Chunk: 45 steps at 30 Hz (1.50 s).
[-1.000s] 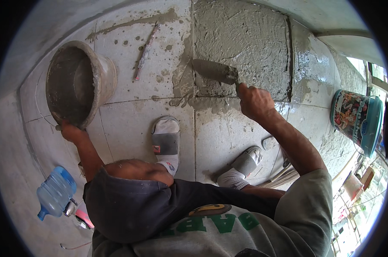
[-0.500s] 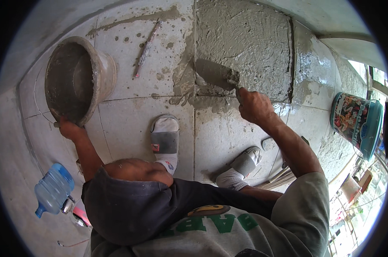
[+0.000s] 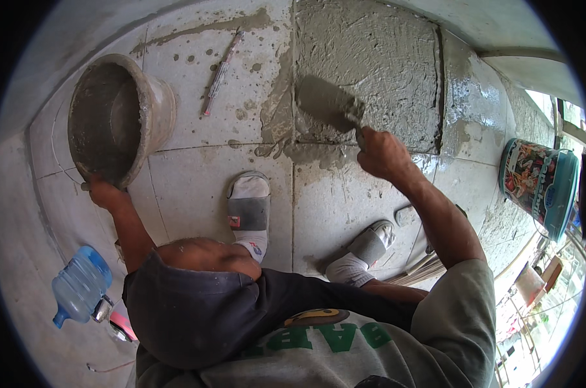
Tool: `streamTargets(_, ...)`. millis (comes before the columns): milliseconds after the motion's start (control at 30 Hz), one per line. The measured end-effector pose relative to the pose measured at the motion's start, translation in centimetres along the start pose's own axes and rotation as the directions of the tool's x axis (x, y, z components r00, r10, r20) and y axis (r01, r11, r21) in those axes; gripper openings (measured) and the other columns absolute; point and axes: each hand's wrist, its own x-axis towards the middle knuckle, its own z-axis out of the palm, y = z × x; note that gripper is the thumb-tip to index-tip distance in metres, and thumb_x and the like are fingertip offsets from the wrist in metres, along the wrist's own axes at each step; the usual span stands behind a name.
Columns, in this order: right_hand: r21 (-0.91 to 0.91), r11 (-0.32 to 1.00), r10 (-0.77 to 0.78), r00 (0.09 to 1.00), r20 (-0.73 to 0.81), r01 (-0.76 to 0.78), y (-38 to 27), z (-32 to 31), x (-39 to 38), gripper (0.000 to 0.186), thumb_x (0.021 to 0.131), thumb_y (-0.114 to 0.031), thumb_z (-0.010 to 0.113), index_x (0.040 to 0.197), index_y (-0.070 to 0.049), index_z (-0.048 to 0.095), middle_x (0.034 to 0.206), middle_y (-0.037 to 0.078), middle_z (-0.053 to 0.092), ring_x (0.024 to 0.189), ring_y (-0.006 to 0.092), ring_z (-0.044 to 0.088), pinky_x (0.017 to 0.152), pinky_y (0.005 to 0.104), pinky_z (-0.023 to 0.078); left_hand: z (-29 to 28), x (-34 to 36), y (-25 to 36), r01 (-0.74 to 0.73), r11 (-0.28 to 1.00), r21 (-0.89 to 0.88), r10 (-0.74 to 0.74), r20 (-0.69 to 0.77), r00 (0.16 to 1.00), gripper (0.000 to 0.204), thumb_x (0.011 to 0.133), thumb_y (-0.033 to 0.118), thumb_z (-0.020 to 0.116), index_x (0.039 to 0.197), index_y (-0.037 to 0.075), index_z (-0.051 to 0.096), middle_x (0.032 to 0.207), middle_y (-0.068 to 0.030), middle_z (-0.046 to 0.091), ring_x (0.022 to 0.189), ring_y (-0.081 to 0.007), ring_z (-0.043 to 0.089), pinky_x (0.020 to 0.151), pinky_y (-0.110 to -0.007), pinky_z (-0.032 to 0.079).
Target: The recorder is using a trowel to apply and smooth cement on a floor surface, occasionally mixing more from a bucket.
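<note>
Trowel (image 3: 325,102) turned slightly, L grip (image 3: 108,194) on tipped bucket (image 3: 160,115) w/ grey residue (image 3: 102,126).

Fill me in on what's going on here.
Someone is working with wet mortar spread over a patch of the tiled floor. Their right hand grips a trowel by its handle, the blade over the near left part of the patch; whether it touches the mortar is hard to tell. Their left hand holds the near rim of a bucket. A thin stick lies on the tiles between bucket and mortar.
</note>
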Motion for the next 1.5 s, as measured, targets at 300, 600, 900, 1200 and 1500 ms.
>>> streamTargets(300, -0.096, 0.991, -0.103, 0.989, -0.106, 0.093, 1.2, 2.6, 0.0, 0.020, 0.080, -0.004, 0.054, 0.099, 0.002, 0.053, 0.072, 0.022, 0.065, 0.063, 0.0360, 0.067, 0.057, 0.0441, 0.054, 0.9, 0.4, -0.5, 0.039, 0.997, -0.072, -0.042, -0.052, 0.998, 0.038, 0.081, 0.018, 0.056, 0.099, -0.015, 0.063, 0.099, -0.0191, 0.066, 0.084, -0.0278, 0.065, 0.076, -0.040, 0.052)
streamTargets(600, -0.216, 0.965, -0.156, 0.987, -0.029, 0.146, 3.1, -1.1, 1.4, 0.015, 0.074, -0.006, 0.057, 0.088, -0.006, 0.060, 0.071, 0.014, 0.064, 0.064, 0.0322, 0.064, 0.064, 0.0450, 0.052, -0.1, 0.8, -0.4, 0.041, 0.999, 0.003, -0.041, -0.041, 0.998, 0.040, 0.079, 0.018, 0.059, 0.100, -0.015, 0.063, 0.100, -0.0188, 0.066, 0.085, -0.0278, 0.065, 0.076, -0.040, 0.052)
streamTargets(900, -0.291, 0.936, -0.143, 0.969, 0.202, 0.199, 3.7, -1.2, 2.8, 0.020, 0.076, -0.004, 0.054, 0.095, -0.005, 0.063, 0.079, 0.014, 0.067, 0.074, 0.0286, 0.067, 0.071, 0.0414, 0.056, 0.5, 0.2, 0.3, 0.073, 0.995, -0.061, -0.077, -0.067, 0.995, 0.038, 0.080, 0.018, 0.058, 0.098, -0.015, 0.064, 0.099, -0.0189, 0.066, 0.085, -0.0271, 0.065, 0.076, -0.039, 0.052)
streamTargets(1200, -0.265, 0.917, -0.204, 0.923, 0.325, 0.296, 4.7, -2.5, 5.3, 0.023, 0.070, -0.003, 0.057, 0.091, -0.004, 0.063, 0.079, 0.015, 0.067, 0.075, 0.0283, 0.066, 0.068, 0.0424, 0.053, 0.2, 1.0, -0.3, 0.049, 0.998, -0.042, -0.052, -0.055, 0.997, 0.040, 0.081, 0.019, 0.058, 0.102, -0.015, 0.063, 0.101, -0.0183, 0.066, 0.086, -0.0271, 0.065, 0.077, -0.039, 0.051)
streamTargets(1500, -0.118, 0.976, -0.124, 0.908, 0.400, 0.185, 4.5, -3.8, 6.1, 0.017, 0.069, -0.005, 0.060, 0.085, -0.003, 0.062, 0.068, 0.010, 0.062, 0.060, 0.0183, 0.060, 0.055, 0.0360, 0.050, 0.6, 0.3, 0.1, 0.102, 0.981, -0.166, -0.116, -0.080, 0.990, 0.041, 0.081, 0.017, 0.058, 0.104, -0.016, 0.061, 0.104, -0.0188, 0.064, 0.088, -0.0282, 0.064, 0.079, -0.039, 0.052)
